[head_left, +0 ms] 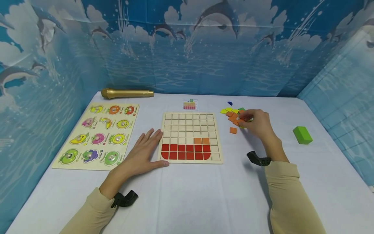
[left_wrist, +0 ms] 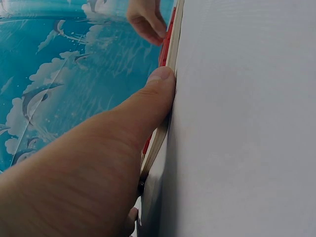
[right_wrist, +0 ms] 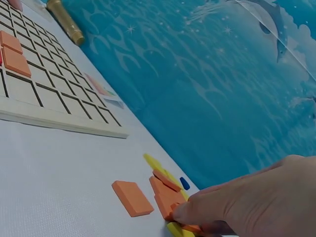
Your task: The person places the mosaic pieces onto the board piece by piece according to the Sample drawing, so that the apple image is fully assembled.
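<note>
A wooden grid board (head_left: pixel 190 126) lies on the table, its two lowest rows partly filled with red tiles (head_left: pixel 185 148). Two orange tiles (head_left: pixel 201 141) sit side by side above them. My left hand (head_left: pixel 143 151) spreads its straight fingers at the board's left edge; in the left wrist view its thumb (left_wrist: pixel 160 81) lies along the board's side. At the right, my right hand (head_left: pixel 257 122) pinches an orange tile (head_left: pixel 240 121) at a small pile of orange, yellow and green pieces. One loose orange tile (right_wrist: pixel 132 198) lies beside that pile.
On the left lies a fruit puzzle board (head_left: pixel 96 138), with a gold microphone (head_left: pixel 127 93) behind it. A small picture card (head_left: pixel 190 104) is beyond the grid board. A dark blue piece (head_left: pixel 230 103) lies behind the pile, and a green block (head_left: pixel 302 135) stands far right.
</note>
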`<state>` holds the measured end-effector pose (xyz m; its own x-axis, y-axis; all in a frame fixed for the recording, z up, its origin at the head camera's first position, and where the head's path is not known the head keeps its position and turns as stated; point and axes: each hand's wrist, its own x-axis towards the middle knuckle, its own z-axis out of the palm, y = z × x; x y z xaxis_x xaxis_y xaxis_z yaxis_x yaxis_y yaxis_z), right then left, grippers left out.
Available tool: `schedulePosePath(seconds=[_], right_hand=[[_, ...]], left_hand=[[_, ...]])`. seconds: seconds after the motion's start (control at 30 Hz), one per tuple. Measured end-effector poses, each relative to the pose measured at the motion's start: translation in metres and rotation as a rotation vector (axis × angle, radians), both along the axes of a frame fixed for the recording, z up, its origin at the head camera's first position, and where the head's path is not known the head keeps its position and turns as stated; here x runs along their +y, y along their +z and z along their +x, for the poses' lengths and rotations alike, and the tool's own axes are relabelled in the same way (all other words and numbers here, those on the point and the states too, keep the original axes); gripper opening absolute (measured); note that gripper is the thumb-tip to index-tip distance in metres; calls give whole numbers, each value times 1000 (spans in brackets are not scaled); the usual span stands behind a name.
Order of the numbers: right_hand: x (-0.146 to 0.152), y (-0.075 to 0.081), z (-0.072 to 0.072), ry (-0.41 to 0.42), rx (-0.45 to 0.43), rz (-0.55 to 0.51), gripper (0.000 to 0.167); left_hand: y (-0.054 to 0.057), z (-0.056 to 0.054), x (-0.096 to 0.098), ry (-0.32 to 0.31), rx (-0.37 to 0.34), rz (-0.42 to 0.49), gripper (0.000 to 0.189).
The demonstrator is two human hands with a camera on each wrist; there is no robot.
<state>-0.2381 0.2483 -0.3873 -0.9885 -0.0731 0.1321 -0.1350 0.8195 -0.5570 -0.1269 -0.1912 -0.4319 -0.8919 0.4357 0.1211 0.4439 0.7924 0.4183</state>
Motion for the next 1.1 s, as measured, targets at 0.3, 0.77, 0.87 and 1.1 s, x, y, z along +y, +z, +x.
schedulePosePath(seconds=[0.3, 0.77, 0.87, 1.1], right_hand=[[-6, 2, 0, 11, -47, 11, 26], [-7, -3, -2, 16, -79, 22, 32], [-8, -4, -2, 20, -69, 23, 31], [-20, -4, -1, 76, -29, -9, 27]], left_hand=[[-1, 0, 0, 3, 0, 0, 113], [0, 0, 1, 1, -8, 6, 113], [0, 0, 0, 1, -8, 7, 113], [0, 0, 0, 3, -6, 6, 113]])
